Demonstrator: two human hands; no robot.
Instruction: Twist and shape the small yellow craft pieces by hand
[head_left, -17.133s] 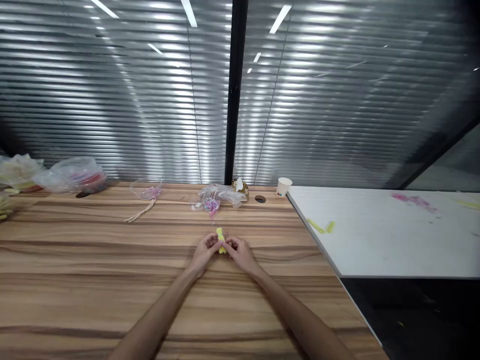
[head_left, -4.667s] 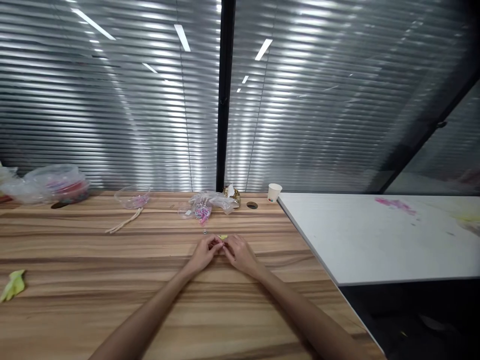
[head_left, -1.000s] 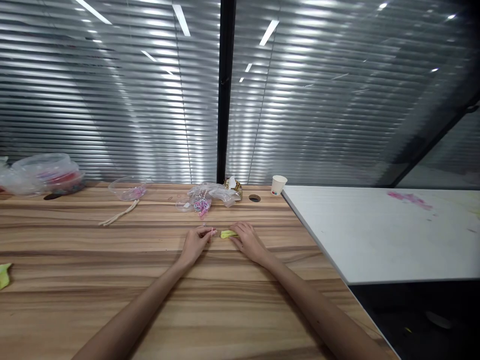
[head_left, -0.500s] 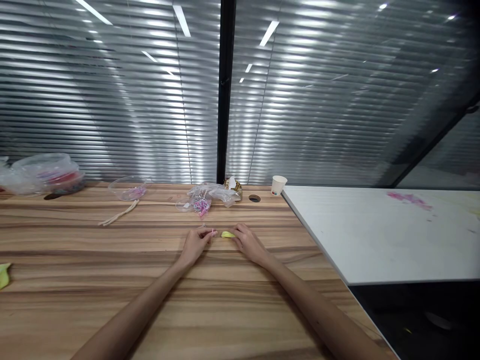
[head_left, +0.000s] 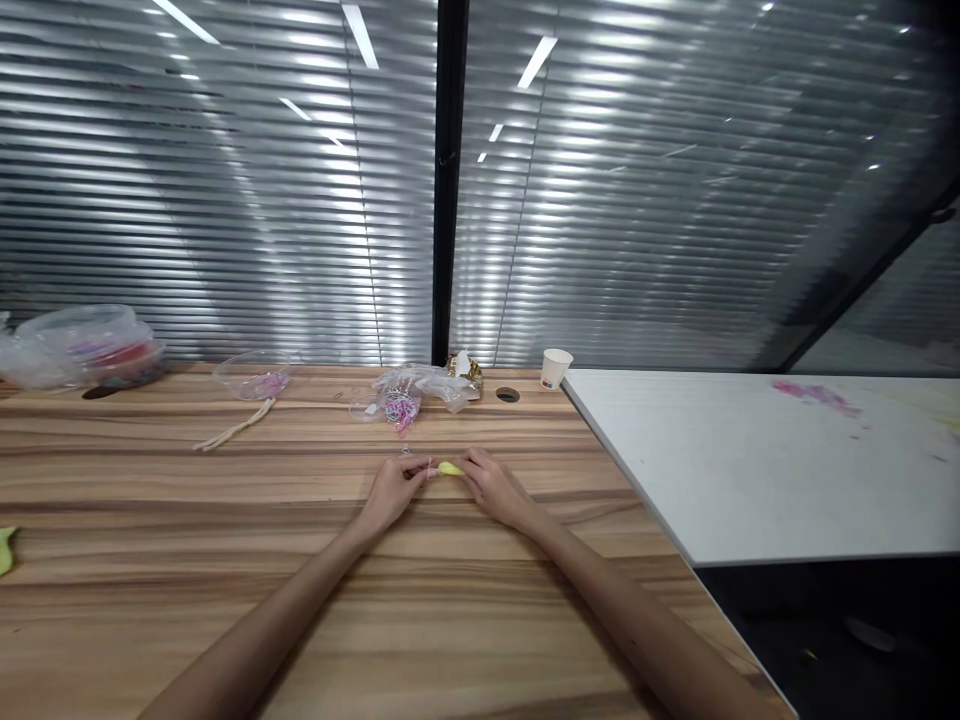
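Since half a second ago, both hands have closed in. On the worktop (head_left: pixel 225 560) my right hand (head_left: pixel 491 487) pinches the yellow piece (head_left: pixel 448 468); my left hand (head_left: pixel 392 492) pinches a tiny pink bit (head_left: pixel 430 470), which I judge could slip and roll.

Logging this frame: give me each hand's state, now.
Left hand: fingertips pinched on something small and pale; what it is cannot be told.
Right hand: fingers closed on the small yellow piece on the wooden table.
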